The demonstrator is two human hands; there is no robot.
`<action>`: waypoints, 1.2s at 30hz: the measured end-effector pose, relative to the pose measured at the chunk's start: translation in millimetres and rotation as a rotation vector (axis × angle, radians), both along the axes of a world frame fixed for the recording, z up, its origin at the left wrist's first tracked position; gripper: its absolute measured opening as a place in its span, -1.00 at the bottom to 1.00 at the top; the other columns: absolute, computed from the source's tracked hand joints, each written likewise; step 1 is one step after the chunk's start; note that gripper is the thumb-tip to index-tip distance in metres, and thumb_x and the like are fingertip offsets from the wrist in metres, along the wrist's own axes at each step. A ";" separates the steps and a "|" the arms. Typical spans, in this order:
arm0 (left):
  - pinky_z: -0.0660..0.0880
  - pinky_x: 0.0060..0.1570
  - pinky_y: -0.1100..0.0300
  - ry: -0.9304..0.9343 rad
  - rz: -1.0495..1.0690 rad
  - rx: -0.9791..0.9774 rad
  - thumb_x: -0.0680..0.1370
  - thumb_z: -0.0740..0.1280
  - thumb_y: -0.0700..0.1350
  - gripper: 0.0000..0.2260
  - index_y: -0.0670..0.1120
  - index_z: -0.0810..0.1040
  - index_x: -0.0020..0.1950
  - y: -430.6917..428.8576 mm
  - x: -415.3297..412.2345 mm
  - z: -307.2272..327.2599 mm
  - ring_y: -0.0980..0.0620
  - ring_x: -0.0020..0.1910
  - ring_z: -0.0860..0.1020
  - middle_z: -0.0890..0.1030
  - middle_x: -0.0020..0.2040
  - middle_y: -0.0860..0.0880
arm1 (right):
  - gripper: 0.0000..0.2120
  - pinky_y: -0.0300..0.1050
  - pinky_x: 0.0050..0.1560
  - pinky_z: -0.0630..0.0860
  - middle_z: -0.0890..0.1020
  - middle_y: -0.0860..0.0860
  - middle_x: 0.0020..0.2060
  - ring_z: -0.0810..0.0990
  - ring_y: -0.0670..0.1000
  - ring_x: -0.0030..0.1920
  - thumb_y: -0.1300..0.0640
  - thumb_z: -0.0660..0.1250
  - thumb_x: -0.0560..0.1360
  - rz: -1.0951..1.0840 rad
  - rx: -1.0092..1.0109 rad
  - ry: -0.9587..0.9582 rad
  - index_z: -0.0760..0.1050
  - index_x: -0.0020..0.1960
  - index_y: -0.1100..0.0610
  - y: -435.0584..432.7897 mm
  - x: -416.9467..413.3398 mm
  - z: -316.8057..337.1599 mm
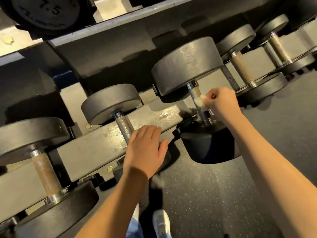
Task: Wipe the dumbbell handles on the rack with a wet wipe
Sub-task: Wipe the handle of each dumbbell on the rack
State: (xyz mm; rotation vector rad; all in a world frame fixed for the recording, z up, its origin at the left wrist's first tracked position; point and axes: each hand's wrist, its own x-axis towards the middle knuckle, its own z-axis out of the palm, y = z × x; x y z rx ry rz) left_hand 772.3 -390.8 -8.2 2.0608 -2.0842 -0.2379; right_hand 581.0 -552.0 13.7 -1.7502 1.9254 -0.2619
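Pinching a crumpled white wet wipe (199, 101), the right grip (221, 103) has its fingers curled around the cloth and presses it against the knurled handle (195, 92) of the large dumbbell (187, 66) on the rack (96, 148). The left grip (145, 148) lies flat, fingers straight, over the near end of the neighbouring dumbbell (111, 102), holding nothing. Both dumbbells rest across the rack's grey rail, above speckled floor (214, 194).

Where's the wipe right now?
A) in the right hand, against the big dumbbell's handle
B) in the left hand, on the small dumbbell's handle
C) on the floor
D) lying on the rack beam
A: the right hand pinches the wet wipe against the handle of the big dumbbell. The left hand lies flat with straight fingers on the neighbouring dumbbell and holds nothing.
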 end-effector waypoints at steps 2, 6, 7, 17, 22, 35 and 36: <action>0.48 0.12 0.10 -0.003 0.004 -0.023 0.56 0.07 0.06 -0.61 -0.11 0.59 0.14 0.1 -0.9 1.0 0.01 0.04 0.57 0.63 0.01 0.01 | -0.93 -0.22 -0.33 0.31 0.53 0.05 -0.25 0.47 -0.02 -0.24 0.19 0.34 0.49 -0.100 -0.107 -0.168 0.52 -0.17 0.10 -7.1 13.0 -2.6; 0.51 0.07 0.10 0.005 0.006 -0.042 0.55 0.09 0.05 -0.61 -0.13 0.60 0.11 -0.4 -1.1 1.7 0.00 0.00 0.59 0.63 -0.02 -0.01 | -0.94 -0.26 -0.35 0.32 0.54 0.02 -0.28 0.42 -0.13 -0.33 0.20 0.35 0.47 -0.253 -0.220 -0.300 0.57 -0.17 0.16 -16.1 27.9 -9.8; 0.51 0.07 0.09 0.011 0.003 -0.043 0.55 0.09 0.05 -0.61 -0.13 0.60 0.11 -0.3 -1.5 1.4 -0.01 0.00 0.59 0.63 -0.02 -0.01 | -0.95 -0.31 -0.36 0.33 0.55 0.01 -0.28 0.41 -0.17 -0.34 0.17 0.38 0.46 -0.247 -0.207 -0.308 0.58 -0.16 0.15 -10.9 23.7 -10.3; 0.52 -0.01 0.12 -0.004 0.010 -0.065 0.56 0.10 0.03 -0.64 -0.11 0.61 0.05 1.3 -1.3 2.4 0.01 -0.06 0.58 0.63 -0.08 0.00 | -0.91 -0.20 -0.27 0.28 0.53 0.06 -0.19 0.49 0.02 -0.18 0.25 0.30 0.42 -0.143 -0.353 -0.136 0.49 -0.26 0.17 -6.9 43.3 -14.7; 0.51 -0.02 0.10 0.023 0.001 -0.061 0.56 0.10 0.01 -0.66 -0.13 0.60 0.02 1.2 0.0 -1.8 -0.03 -0.07 0.57 0.62 -0.10 -0.01 | -0.91 -0.12 -0.22 0.27 0.46 0.09 -0.17 0.44 0.07 -0.18 0.24 0.28 0.46 0.012 -0.261 0.077 0.48 -0.22 0.22 6.9 31.2 -14.6; 0.49 -0.02 0.06 0.063 -0.013 -0.072 0.57 0.08 0.00 -0.68 -0.13 0.58 0.02 2.3 1.5 -5.1 -0.06 -0.05 0.54 0.59 -0.08 -0.03 | -0.87 -0.09 -0.20 0.33 0.52 0.17 -0.11 0.49 0.17 -0.12 0.24 0.34 0.47 0.088 -0.029 0.376 0.52 0.01 0.24 23.2 18.7 2.8; 0.49 -0.02 0.05 0.068 -0.016 -0.071 0.57 0.08 0.00 -0.67 -0.13 0.57 0.02 2.2 1.6 -5.5 -0.06 -0.05 0.54 0.59 -0.08 -0.03 | -0.82 -0.09 -0.22 0.35 0.49 0.17 -0.15 0.47 0.16 -0.17 0.25 0.33 0.48 0.108 0.024 0.450 0.53 0.06 0.27 26.9 15.6 4.0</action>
